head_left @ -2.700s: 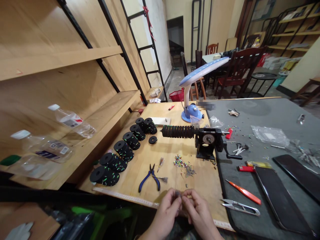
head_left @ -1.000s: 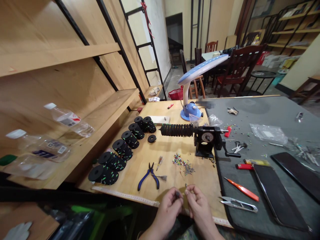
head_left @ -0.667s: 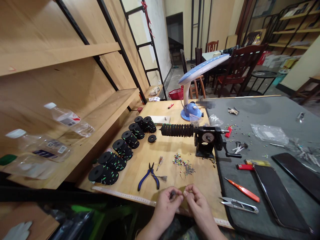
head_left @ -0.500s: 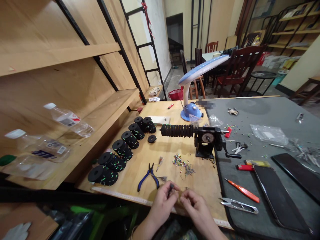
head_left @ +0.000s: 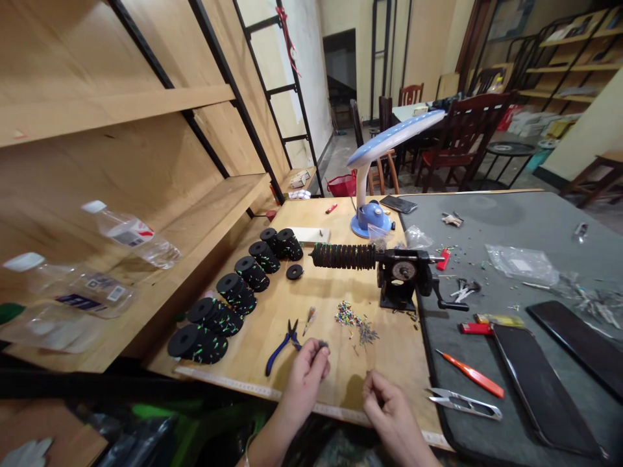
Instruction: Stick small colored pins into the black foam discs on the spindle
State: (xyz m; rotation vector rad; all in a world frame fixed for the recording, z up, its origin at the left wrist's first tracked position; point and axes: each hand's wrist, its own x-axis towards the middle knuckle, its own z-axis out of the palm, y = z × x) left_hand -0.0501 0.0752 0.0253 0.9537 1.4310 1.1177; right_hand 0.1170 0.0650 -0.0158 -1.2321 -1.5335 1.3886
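Observation:
My left hand (head_left: 306, 373) is closed beside the blue-handled pliers (head_left: 276, 357), covering part of one handle. A small dark grey bundle (head_left: 324, 346) shows at its fingertips; its kind is unclear. Apart from it, to the right, my right hand (head_left: 388, 403) is closed in a pinch above the table's front edge. Whatever lies between those fingers is too small to make out. Beyond the hands lie a heap of coloured beads (head_left: 345, 313) and a pile of thin grey metal pieces (head_left: 368, 334). A small tuft (head_left: 310, 318) lies near the pliers.
A black hand-crank winder (head_left: 402, 275) carries a row of dark discs (head_left: 345, 255). Black foam spools (head_left: 197, 344) line the left side. Thread snips (head_left: 464, 403), an orange pointed tool (head_left: 471, 373) and a phone (head_left: 540, 389) lie on the grey mat. A blue lamp (head_left: 370, 217) stands behind.
My hands, close together earlier, have moved apart. The left went left and forward towards the pliers with the dark grey bundle; the right stayed near the front edge.

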